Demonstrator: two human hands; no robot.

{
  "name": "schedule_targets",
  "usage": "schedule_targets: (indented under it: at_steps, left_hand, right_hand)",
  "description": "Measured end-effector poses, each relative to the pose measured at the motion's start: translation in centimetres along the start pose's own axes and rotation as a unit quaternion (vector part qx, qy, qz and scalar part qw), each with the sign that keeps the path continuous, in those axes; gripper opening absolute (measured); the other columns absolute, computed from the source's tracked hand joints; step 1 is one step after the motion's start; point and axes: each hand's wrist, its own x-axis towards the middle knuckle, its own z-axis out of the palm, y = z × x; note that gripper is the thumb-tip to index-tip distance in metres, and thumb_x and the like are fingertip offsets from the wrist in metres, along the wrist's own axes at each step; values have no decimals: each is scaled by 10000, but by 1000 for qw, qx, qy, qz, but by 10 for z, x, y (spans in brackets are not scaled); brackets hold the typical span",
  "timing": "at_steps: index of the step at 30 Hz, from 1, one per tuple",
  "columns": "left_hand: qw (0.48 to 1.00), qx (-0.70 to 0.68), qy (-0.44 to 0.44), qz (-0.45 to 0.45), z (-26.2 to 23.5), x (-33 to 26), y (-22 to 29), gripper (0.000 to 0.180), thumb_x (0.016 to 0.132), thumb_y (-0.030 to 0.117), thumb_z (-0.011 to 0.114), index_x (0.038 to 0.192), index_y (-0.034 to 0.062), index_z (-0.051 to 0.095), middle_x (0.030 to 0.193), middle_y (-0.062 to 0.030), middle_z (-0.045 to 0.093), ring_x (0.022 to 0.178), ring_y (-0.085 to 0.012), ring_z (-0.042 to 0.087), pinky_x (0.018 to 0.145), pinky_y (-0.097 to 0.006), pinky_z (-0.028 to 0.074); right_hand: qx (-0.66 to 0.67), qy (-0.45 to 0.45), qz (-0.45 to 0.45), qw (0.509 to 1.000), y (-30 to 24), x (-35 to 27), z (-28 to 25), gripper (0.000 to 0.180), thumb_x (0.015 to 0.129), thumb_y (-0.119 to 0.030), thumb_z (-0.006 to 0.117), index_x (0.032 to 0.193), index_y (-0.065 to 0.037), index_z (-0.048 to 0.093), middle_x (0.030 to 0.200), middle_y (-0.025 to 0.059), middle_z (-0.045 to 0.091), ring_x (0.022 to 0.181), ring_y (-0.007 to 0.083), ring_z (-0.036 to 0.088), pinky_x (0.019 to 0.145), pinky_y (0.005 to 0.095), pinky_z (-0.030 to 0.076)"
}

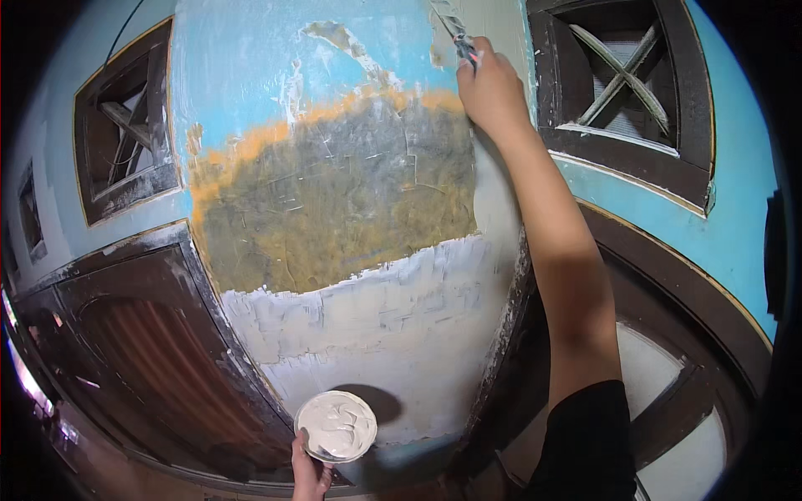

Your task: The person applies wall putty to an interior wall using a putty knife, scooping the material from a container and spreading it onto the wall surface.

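My right hand (pixel 494 88) is raised to the upper right of the wall, closed round the handle of a putty knife (pixel 458 35). The knife's blade lies at the wall near the top edge, where a greyish filler strip (pixel 499 179) runs down beside the window. Low in the middle, my left hand (pixel 309 468) holds a round bowl of off-white filler paste (pixel 337 424) from below, thumb at its rim. Between them the wall shows peeling blue paint (pixel 251 75), a bare dark patch (pixel 351 192) with an orange edge, and whitish filler (pixel 376 317) beneath.
Dark wooden vents with crossed slats stand on both sides, a left one (pixel 125 125) and a right one (pixel 622 79). Below the left vent is a brown door (pixel 142 351); at lower right, a dark frame with pale panels (pixel 647 367).
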Motion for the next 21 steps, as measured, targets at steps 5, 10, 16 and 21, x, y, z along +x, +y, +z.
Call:
schedule_targets:
  at_steps: [5,10,16,21]
  left_hand:
    - [1000,7,23,8,-17,2,-7,582,948,513,506,1317,64,514,1191,-99,634,937,-211,682,544,-261,579]
    - [999,-27,-10,14,-9,-5,-5,577,974,447,499,1358,16,471,1300,-149,587,1113,-275,635,888,-405,573]
    - [1000,-13,13,4,0,-13,-5,585,972,442,509,1363,9,468,1315,-147,582,1147,-275,621,931,-417,554]
    - [999,-6,-45,5,-12,-5,-13,540,968,430,520,1327,26,497,1277,-126,601,1121,-258,631,888,-399,573]
  right_hand:
    - [-68,-129,71,987,-14,-79,17,417,950,-225,528,1347,-104,482,906,262,630,865,466,626,781,533,499]
    - [12,-88,62,994,12,-156,-1,452,946,-201,534,1386,-129,461,995,241,634,899,453,635,783,525,509]
    - [46,23,-3,999,-10,-26,-5,375,946,-215,543,1305,-109,513,988,248,648,894,469,635,775,536,511]
    - [-22,-60,29,998,-20,-34,7,383,944,-227,536,1308,-111,521,918,242,668,866,456,643,779,529,506]
